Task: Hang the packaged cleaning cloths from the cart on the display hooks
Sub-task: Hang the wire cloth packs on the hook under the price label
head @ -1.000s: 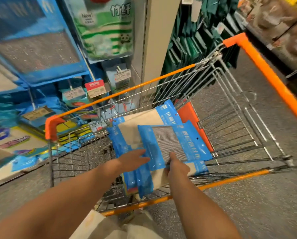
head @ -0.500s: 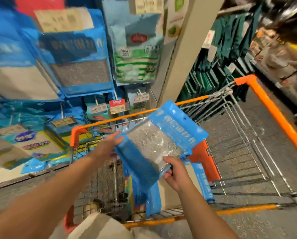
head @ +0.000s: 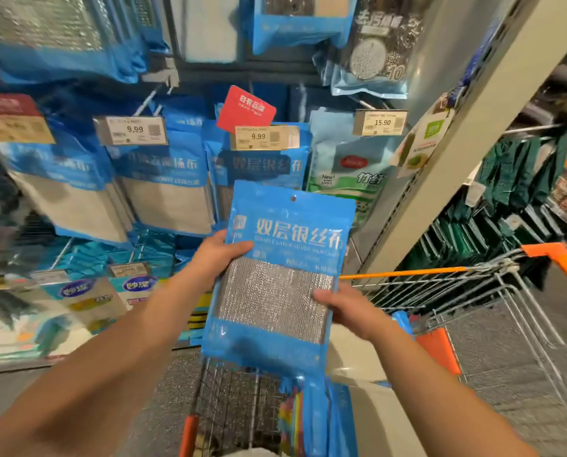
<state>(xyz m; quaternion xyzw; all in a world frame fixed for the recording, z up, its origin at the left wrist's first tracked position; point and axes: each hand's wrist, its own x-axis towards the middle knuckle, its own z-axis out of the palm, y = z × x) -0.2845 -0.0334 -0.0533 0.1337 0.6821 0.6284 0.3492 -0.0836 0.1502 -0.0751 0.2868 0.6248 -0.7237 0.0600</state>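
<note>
The person holds one blue pack of silver cloth (head: 280, 275) upright with both hands, just above the cart (head: 473, 285) and in front of the display. I think it is kept upright with the label facing the person so that the small hanging hole (head: 293, 198) at its top edge stays free and can meet a hook. The same kind of pack (head: 259, 166) already hangs right behind it, under the 9.99 price tag (head: 264, 137), so this hook is probably the target.

The left hand (head: 221, 255) has a closed grip on the left edge, thumb on the front. The right hand (head: 344, 308) pinches the right edge lower down. Both forearms reach forward, slightly raised. More packs (head: 308, 420) stand in the cart below.
</note>
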